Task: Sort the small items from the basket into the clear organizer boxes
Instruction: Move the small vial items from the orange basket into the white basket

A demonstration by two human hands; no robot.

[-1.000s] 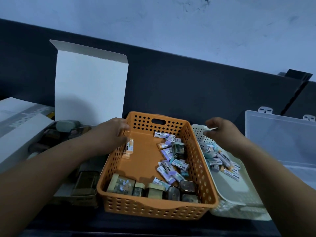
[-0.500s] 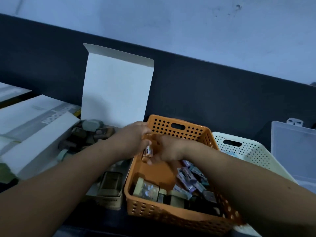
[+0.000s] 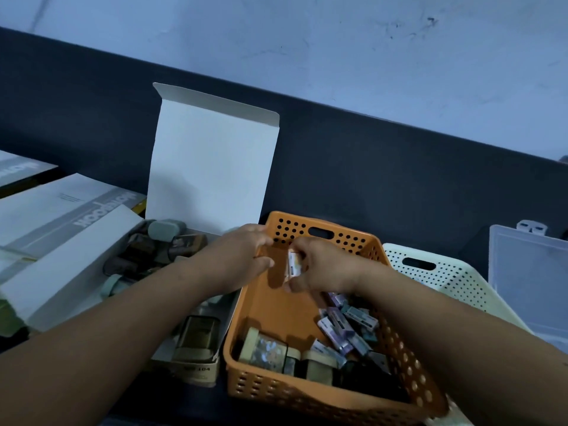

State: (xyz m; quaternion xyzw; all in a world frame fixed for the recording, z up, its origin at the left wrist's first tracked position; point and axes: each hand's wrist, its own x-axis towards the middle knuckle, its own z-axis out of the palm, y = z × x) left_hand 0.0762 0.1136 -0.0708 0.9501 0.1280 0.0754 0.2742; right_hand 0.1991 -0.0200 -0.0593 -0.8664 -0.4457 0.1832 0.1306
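An orange perforated basket (image 3: 310, 398) holds several small purple-and-white packets (image 3: 338, 325) and little tins along its near wall. My right hand (image 3: 322, 269) pinches a small white-and-orange packet (image 3: 294, 264) over the basket's far left corner. My left hand (image 3: 242, 256) hovers at the basket's left rim beside that packet, its fingers loosely curled and holding nothing. A clear organizer box (image 3: 528, 281) stands at the far right with its lid up.
A white perforated basket (image 3: 430, 272) sits right of the orange one. On the left, an open cardboard box (image 3: 212, 161) with raised flap holds small tins (image 3: 166, 232). Flat white boxes (image 3: 58, 216) lie further left. A dark wall panel runs behind.
My right hand crossed from the white basket to the orange basket's far left corner and took the small packet from my left hand. The view shifted left.
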